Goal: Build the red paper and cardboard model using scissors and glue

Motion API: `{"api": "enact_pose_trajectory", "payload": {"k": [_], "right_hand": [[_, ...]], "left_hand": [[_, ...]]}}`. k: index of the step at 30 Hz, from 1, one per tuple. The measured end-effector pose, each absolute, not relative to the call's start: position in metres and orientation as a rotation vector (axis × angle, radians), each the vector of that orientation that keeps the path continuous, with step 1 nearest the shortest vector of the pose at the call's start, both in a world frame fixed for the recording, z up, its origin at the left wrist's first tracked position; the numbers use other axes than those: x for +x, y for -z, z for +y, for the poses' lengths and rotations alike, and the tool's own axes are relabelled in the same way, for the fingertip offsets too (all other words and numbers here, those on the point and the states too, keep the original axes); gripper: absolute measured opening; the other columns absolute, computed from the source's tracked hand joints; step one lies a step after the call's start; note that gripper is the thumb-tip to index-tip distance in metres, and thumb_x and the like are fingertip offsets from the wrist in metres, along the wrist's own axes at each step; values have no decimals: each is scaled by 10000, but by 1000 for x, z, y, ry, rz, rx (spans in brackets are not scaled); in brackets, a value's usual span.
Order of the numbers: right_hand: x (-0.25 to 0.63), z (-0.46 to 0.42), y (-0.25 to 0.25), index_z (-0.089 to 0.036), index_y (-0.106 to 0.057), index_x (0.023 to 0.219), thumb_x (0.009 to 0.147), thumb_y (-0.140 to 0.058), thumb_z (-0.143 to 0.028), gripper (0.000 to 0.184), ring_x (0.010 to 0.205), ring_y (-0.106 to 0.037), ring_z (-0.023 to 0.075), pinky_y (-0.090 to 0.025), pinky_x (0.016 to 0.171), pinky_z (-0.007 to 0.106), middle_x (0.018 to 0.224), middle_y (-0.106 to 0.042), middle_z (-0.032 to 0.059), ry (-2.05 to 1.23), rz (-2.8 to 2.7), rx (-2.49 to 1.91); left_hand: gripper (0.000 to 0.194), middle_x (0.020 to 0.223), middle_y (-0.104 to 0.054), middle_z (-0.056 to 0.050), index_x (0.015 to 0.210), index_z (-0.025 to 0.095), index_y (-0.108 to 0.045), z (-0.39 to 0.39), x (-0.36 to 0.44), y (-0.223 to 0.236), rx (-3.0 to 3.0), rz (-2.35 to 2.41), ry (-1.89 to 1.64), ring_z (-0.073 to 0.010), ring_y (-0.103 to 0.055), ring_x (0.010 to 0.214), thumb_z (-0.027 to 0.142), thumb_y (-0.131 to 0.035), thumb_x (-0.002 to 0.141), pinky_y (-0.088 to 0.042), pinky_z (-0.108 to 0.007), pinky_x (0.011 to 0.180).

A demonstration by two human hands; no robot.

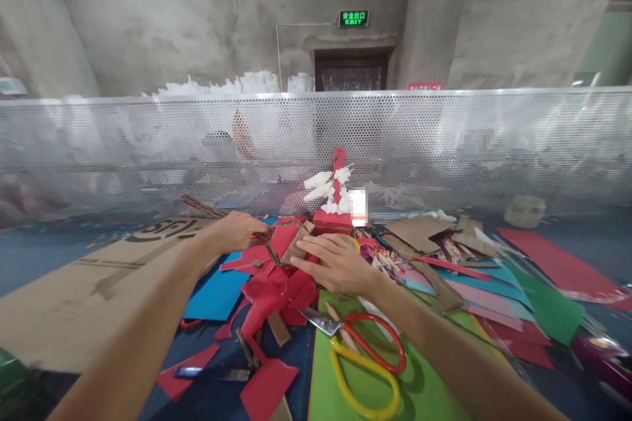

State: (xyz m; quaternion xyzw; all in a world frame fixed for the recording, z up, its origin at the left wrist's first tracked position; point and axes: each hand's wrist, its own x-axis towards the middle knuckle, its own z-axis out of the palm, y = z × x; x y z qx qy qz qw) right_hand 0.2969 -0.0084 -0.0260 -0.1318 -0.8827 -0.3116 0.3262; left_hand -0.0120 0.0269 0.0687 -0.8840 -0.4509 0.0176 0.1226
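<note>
My left hand (239, 231) is closed around a thin dark tool (270, 250) with some red near the grip. Its kind is hard to make out. The tool's tip reaches down beside a small brown cardboard piece (294, 248). On the other side, my right hand (338, 264) has its fingers over that cardboard, gripping it; the thumb is hidden. Beneath both hands lies a pile of crumpled red paper (274, 293). Large scissors (340, 327) with one red and one yellow handle lie on green paper (328, 388), below my right hand.
A flat cardboard sheet (59, 316) covers the left, beside blue paper (217, 293). A blue-handled cutter (212, 373) lies in front. At the back, a red-and-white craft figure (337, 187) stands before a perforated metal screen (419, 158). Coloured paper (557, 266) and scraps fill the right.
</note>
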Motion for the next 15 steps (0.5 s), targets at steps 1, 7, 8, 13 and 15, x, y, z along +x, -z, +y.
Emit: {"api": "enact_pose_trajectory", "payload": {"k": [1, 7, 8, 13, 15], "right_hand": [[298, -7, 27, -274, -596, 1419, 986, -538, -173, 448, 1399, -487, 229, -437, 1123, 421, 1521, -561, 83, 816, -2318, -346], [302, -3, 29, -276, -612, 1406, 992, -515, -157, 442, 1427, -481, 218, -430, 1130, 411, 1529, -561, 58, 786, -2316, -320], [302, -3, 28, -278, -612, 1406, 993, -517, -161, 440, 1430, -480, 217, -429, 1132, 413, 1528, -563, 58, 772, -2324, -320], [310, -2, 20, -265, -619, 1395, 996, -507, -150, 429, 1422, -500, 201, -410, 1159, 402, 1491, -598, 73, 698, -2375, -300], [316, -2, 15, -232, -638, 1363, 997, -502, -147, 399, 1371, -545, 207, -431, 1145, 391, 1432, -641, 89, 655, -2341, -322]], "left_hand": [[254, 1028, -800, -6, 1077, 354, -756, 27, -12, -69, -2581, -1314, -49, -210, -727, 973, 404, -545, 946, -415, -262, 720], [253, 1019, -803, -16, 1065, 347, -761, 25, -9, -71, -2567, -1321, -79, -207, -732, 959, 396, -541, 951, -401, -259, 698], [256, 1027, -804, -17, 1072, 349, -761, 24, -8, -71, -2566, -1325, -89, -208, -732, 964, 395, -540, 951, -402, -258, 699], [274, 1036, -806, -19, 1096, 356, -759, 24, -6, -72, -2541, -1357, -112, -218, -734, 975, 405, -529, 956, -408, -264, 702], [269, 1036, -806, -18, 1085, 354, -762, 25, -7, -71, -2542, -1353, -97, -223, -733, 979, 418, -538, 950, -406, -269, 699]]}}
